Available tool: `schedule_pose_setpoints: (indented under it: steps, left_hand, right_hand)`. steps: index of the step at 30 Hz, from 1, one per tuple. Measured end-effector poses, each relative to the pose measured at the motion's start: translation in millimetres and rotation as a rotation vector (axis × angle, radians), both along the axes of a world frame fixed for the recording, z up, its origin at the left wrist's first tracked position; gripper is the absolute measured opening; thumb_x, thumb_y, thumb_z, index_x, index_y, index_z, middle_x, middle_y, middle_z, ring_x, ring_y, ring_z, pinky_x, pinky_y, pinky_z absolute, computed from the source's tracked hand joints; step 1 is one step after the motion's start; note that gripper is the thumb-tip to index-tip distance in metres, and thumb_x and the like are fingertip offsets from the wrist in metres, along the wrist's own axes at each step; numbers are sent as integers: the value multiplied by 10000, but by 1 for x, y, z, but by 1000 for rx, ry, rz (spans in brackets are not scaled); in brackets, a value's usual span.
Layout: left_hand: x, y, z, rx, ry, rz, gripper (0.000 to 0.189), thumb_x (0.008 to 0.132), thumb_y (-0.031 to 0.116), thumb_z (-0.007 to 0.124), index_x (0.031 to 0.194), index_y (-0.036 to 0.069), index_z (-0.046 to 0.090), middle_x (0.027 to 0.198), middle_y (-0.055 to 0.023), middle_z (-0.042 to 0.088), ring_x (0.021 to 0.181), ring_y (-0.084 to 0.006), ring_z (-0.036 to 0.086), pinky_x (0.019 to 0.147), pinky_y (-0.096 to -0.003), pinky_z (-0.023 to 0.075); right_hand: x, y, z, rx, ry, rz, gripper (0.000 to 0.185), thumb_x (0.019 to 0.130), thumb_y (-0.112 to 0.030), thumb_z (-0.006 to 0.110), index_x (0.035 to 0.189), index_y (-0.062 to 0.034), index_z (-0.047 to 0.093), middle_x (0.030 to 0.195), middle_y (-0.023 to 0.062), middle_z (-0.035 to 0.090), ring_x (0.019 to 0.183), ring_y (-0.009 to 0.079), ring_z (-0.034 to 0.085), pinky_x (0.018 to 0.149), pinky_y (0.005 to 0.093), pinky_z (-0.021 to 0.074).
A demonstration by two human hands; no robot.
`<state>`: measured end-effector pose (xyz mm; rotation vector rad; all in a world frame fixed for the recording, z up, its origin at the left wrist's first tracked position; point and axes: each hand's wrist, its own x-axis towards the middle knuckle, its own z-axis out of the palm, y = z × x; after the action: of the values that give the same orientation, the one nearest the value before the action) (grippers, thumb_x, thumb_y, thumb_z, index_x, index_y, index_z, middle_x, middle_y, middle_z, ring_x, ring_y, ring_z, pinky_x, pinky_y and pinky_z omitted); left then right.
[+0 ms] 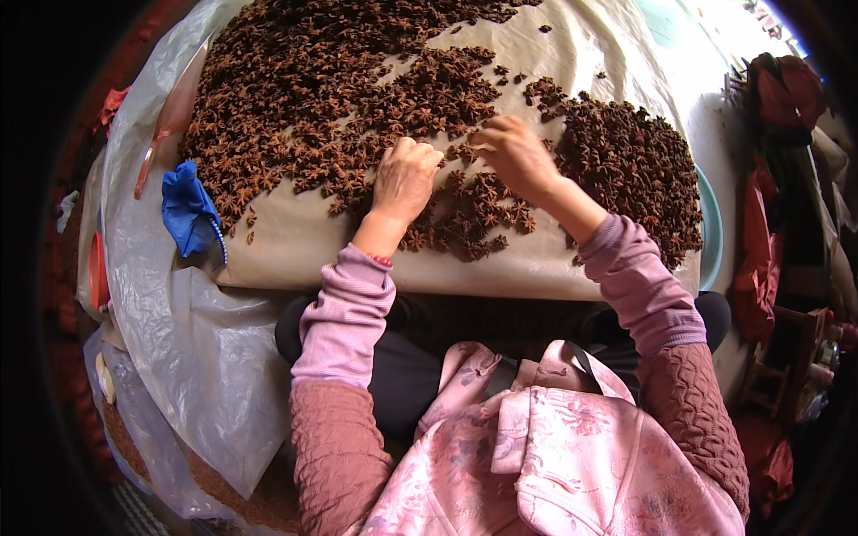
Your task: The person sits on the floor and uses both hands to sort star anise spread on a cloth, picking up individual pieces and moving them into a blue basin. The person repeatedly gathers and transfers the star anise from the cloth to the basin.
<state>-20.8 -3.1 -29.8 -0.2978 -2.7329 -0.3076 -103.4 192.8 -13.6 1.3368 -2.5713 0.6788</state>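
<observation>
Loose star anise covers much of a beige cloth-like sheet spread in front of me. My left hand is over the near edge of the wide spread, fingers curled down; whatever they touch is hidden. My right hand is just right of it, fingertips bent together above a few scattered pods; whether they pinch one cannot be made out. Between and below my hands lies a small cluster of star anise. A separate dense heap of star anise sits by my right forearm.
At the left lie a blue crumpled cloth or bag and a long-handled translucent pinkish plastic tool. Clear plastic sheeting hangs over the left side. A teal basin shows beyond the right heap. Red plastic bags hang farther right.
</observation>
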Motion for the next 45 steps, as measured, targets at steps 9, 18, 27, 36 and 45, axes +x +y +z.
schedule_pose_setpoints:
  steps: [9, 18, 27, 36, 45]
  left_hand:
    - [-24, -7, -9, 63, -33, -149, 83, 840, 79, 585, 822, 34, 651, 835, -104, 640, 821, -280, 600, 742, -381, 508]
    - [-22, -1, -3, -92, -65, -106, 88, 790, -51, 496, 743, -13, 560, 795, -153, 601, 833, -315, 600, 758, -404, 504]
    - [-22, 13, -15, 295, 89, 64, 126, 861, 17, 501, 889, 1, 623, 859, -190, 640, 843, -371, 612, 738, -448, 489]
    - [36, 12, 40, 1393, -364, 97, 70, 894, 35, 593, 890, 24, 662, 815, -21, 659, 714, -64, 566, 686, -211, 464]
    - [38, 3, 31, 160, -116, 233, 310, 879, 101, 565, 1186, 70, 584, 1260, -142, 564, 1111, -323, 537, 942, -388, 442]
  right_hand:
    - [8, -32, -26, 115, -18, 48, 71, 756, -70, 576, 797, -41, 625, 829, 75, 616, 876, 241, 563, 841, 354, 443]
    - [-1, -47, -44, -14, 22, -11, 96, 733, -136, 630, 791, -61, 644, 770, 80, 611, 872, 240, 581, 809, 355, 443]
    - [4, -51, -31, -278, -270, -79, 180, 690, -75, 641, 862, -28, 666, 848, 146, 647, 879, 340, 615, 794, 415, 497]
    - [29, 7, 10, -264, -294, -212, 262, 842, -83, 633, 1102, -58, 651, 1050, 129, 639, 959, 276, 618, 846, 386, 506]
    - [-30, -49, -25, 137, 77, -50, 381, 843, -80, 519, 1220, -98, 573, 1181, 76, 559, 1085, 276, 478, 940, 373, 412]
